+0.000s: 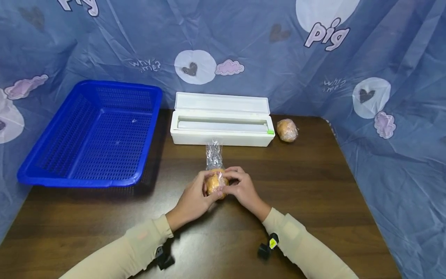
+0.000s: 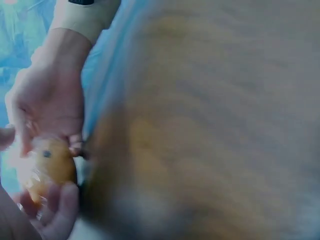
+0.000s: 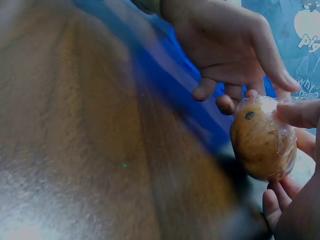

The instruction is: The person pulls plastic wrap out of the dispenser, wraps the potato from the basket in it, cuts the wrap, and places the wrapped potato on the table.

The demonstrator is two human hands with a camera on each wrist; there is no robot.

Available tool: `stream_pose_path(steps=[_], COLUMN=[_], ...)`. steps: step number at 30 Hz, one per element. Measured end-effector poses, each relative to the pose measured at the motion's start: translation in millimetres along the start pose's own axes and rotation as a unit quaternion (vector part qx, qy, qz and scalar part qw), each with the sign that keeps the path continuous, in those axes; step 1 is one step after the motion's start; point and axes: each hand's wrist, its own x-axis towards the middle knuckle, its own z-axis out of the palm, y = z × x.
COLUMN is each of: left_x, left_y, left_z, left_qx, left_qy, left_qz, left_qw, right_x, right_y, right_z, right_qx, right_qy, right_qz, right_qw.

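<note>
In the head view, a potato with clear plastic wrap around it is held between both hands above the table. My left hand grips its left side, thumb near and fingers behind. My right hand pinches the film and potato from the right. A crumpled strip of plastic wrap runs from the potato back to the white wrap dispenser, whose lid stands up. The right wrist view shows the potato closely, with a dark spot on its skin and film bunched over it.
A blue plastic basket stands at the left of the brown wooden table. Another film-wrapped potato lies right of the dispenser. A blue printed cloth hangs behind and along the sides.
</note>
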Motion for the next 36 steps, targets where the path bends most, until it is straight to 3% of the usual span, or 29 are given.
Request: stream_pose_path(steps=[4,9,11,13,16,20,23,26,31,36], left_x=[13.8,28.1,30.4,31.5,33.9,37.9,41.2,45.9,52.6,52.4], left_y=[6.0,3.8,2.4,1.2,-0.1,-2.6,-5.3,-8.3,-10.6,-13.4], left_z=[-2.7,-7.5,-7.8,-7.0,-5.2,-4.3,-7.3,-13.8,-24.8,-24.5], left_qx=[0.03,-0.05,-0.085,-0.116,-0.149,-0.183,-0.207,-0.223,-0.257,-0.261], left_qy=[-0.02,-0.037,-0.03,-0.019,0.0,0.0,-0.027,-0.067,-0.132,-0.137], left_qz=[-0.085,-0.198,-0.221,-0.227,-0.211,-0.201,-0.216,-0.216,-0.215,-0.218], left_qw=[0.9957,0.9783,0.971,0.9667,0.9661,0.9623,0.9538,0.9481,0.9329,0.9303], right_x=[2.3,4.0,4.0,4.3,6.6,13.3,19.2,26.6,41.0,46.5], right_y=[-1.7,-0.2,-0.2,-0.4,-1.3,-1.0,-1.0,-1.8,-0.1,-1.9], right_z=[-0.2,-0.2,0.0,-0.2,-1.8,-6.0,-10.3,-12.6,-11.6,-11.6], right_qx=[-0.013,-0.027,-0.024,-0.021,-0.01,0.008,0.048,0.102,0.156,0.174], right_qy=[-0.01,-0.059,-0.075,-0.087,-0.099,-0.114,-0.129,-0.159,-0.207,-0.212], right_qz=[-0.009,-0.026,-0.028,-0.026,-0.018,0.004,0.046,0.087,0.114,0.138], right_qw=[1.0,0.998,0.996,0.996,0.995,0.993,0.989,0.978,0.959,0.952])
